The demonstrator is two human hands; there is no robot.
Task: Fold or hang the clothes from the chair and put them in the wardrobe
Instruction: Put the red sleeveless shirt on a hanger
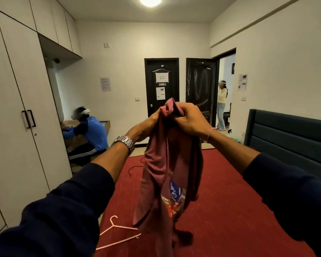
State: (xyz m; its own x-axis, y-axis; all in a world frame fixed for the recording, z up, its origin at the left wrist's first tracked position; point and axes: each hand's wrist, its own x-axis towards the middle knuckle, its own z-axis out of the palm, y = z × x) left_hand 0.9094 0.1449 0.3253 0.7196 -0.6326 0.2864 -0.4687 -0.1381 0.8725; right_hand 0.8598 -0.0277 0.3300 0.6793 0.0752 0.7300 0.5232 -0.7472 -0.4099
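Note:
A dusty-pink T-shirt (163,175) with a colourful print hangs bunched in front of me over the red bed. My left hand (148,125) grips its top edge from the left, mostly hidden behind the cloth. My right hand (190,118) holds the same top edge, fingers curled round the fabric. The shirt's lower end touches the bedcover. A pink plastic hanger (117,231) lies on the bed's near left corner. The white wardrobe (17,112) stands at the left with its doors closed. No chair is in view.
The red bedcover (230,201) fills the lower middle, with a dark headboard (289,138) at the right. A black cable (135,166) lies on the bed. A person in blue crouches by a box at the left (93,134). Another person stands in the far doorway (221,104).

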